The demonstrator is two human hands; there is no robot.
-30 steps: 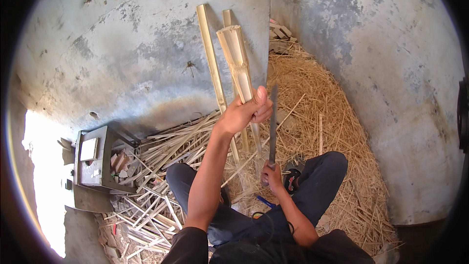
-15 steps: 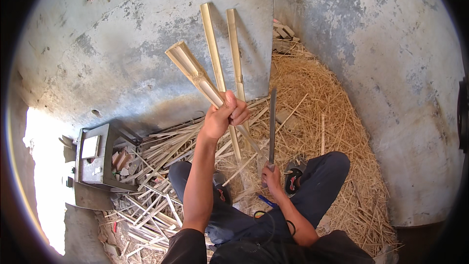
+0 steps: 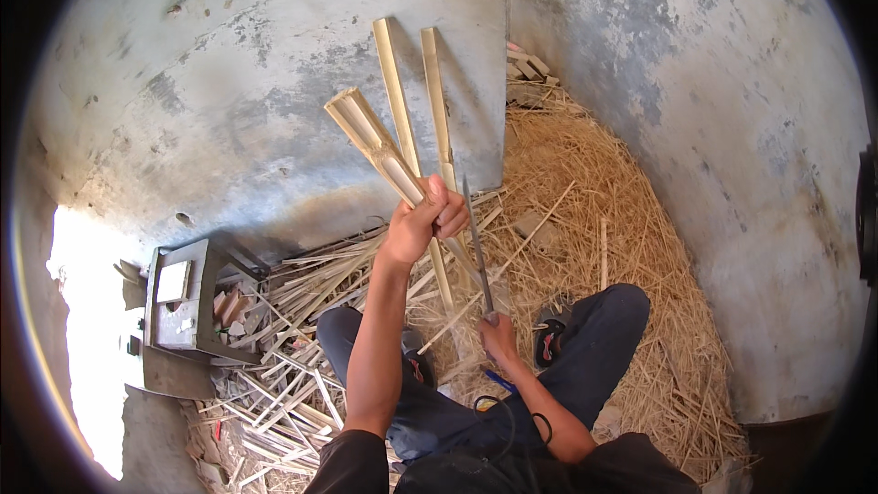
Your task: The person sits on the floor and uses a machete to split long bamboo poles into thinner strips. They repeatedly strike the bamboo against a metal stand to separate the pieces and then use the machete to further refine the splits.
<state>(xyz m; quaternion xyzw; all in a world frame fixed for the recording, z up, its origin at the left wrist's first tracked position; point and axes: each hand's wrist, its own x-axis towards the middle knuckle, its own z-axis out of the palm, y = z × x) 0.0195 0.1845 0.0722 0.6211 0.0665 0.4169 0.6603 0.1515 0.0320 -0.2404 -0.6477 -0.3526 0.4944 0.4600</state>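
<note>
Left hand clenched round pale split bamboo stalk, raised at centre, tilted toward 11 o'clock. Right hand grips handle of long grey metal blade, upright, just beside stalk at 3 o'clock.

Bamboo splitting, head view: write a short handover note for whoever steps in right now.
Left hand: grips a split bamboo piece, raised and tilted up-left.
Right hand: holds a long blade upright, low between the knees.
Two bamboo slats lean on the wall. Cut strips piled at left, shavings at right.
Done: many strips cut. Left: the piece in hand.
</note>
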